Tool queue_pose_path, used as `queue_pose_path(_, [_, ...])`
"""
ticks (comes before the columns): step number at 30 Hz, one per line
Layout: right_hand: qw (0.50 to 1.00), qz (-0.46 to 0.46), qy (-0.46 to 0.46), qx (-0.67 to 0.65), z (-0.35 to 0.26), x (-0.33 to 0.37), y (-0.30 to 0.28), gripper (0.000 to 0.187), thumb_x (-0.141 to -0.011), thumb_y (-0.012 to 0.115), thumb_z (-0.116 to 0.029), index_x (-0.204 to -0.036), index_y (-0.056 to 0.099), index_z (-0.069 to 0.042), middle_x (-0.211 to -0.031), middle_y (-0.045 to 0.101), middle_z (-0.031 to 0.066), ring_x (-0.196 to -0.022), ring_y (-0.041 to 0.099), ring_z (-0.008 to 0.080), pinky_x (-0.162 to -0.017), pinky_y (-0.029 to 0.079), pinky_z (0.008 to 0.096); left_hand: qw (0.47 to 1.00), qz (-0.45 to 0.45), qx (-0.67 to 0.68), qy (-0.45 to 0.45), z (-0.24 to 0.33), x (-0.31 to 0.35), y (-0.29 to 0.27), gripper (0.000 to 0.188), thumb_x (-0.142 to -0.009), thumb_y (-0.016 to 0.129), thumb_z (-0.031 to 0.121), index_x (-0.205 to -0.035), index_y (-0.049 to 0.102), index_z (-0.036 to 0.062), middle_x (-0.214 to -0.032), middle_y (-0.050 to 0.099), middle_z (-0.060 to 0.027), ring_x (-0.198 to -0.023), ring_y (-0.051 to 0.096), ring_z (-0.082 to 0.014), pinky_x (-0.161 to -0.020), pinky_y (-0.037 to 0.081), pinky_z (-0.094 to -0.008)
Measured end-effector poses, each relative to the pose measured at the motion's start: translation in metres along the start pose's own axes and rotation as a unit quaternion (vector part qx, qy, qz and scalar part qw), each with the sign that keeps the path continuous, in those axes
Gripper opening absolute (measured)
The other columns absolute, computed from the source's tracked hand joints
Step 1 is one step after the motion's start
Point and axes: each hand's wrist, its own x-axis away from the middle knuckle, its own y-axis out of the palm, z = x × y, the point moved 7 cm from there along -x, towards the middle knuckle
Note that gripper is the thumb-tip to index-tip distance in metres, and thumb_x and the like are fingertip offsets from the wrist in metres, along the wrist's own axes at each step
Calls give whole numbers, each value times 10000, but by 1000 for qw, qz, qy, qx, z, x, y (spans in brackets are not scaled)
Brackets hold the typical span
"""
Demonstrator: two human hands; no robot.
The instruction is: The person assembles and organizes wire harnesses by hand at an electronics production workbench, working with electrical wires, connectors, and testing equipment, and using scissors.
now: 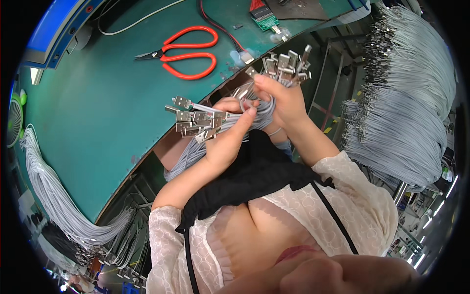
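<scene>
Both hands work a bundle of thin grey cables [264, 110] tipped with flat metal plug connectors, held above the edge of a green workbench [98, 112]. The left hand [230, 137] is closed around one cluster of the cables, thumb and fingers pinching the strands just behind a fan of silver connectors [196, 120] that stick out toward the left over the bench edge. The right hand [286, 100] sits just beside it, touching it at the fingers, and is clenched on a second cluster — its connectors [284, 66] splay upward and outward above the knuckles. The grey strands run from both fists down between the wrists and hang in a loop below the left forearm. On the bench, well apart from the hands, lies a pair of scissors with red-orange handles [188, 51], blades pointing left; farther back a small green circuit board [264, 17] rests near the top rim, with a red and black wire pair running to it. To the right, a thick mass of the same grey cables [411, 112] hangs over a rack, connector ends clustered along its left side. Another hank of grey cables [54, 196] drapes over the bench's left end — beside a small green fan [14, 120].
</scene>
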Motion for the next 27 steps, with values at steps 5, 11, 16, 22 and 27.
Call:
queue_pose_path(5, [999,-3,-33,-18,-4,-10,-1,71,-726,598,-78,-746,548,-32,-616,524,11,-502,437,65,-458,345,192,997,67,23,-37,4,0,0,173,-727,609,-25,-811,469,31,-828,547,-58,-756,514,-106,-710,428,-240])
queue_pose_path(11, [999,-37,-18,-6,-11,-10,17,53,-740,578,-73,-749,540,-37,-632,515,2,-521,433,62,-466,332,189,994,89,59,-29,0,-10,-1,185,-719,622,-20,-823,479,32,-837,554,-49,-749,515,-98,-686,429,-235])
queue_pose_path(16, [999,-11,-18,30,-9,-3,14,65,-727,594,-68,-754,544,-38,-653,535,13,-538,451,68,-481,347,195,994,78,43,-56,-2,-7,-3,200,-714,628,-21,-829,476,37,-816,556,-41,-739,518,-96,-677,429,-227])
queue_pose_path(22, [999,-11,-36,8,-8,-6,0,80,-722,598,-62,-778,547,-38,-660,541,18,-535,455,75,-476,355,201,998,49,7,-43,3,1,-4,167,-707,632,-28,-808,511,30,-801,559,-30,-734,519,-87,-674,426,-217])
queue_pose_path(27, [999,-5,-37,-15,-8,-13,4,83,-725,595,-62,-788,547,-38,-655,540,21,-532,454,77,-471,351,202,994,96,29,-52,9,-5,-1,149,-700,637,-30,-771,520,29,-793,557,-24,-723,515,-77,-664,421,-210])
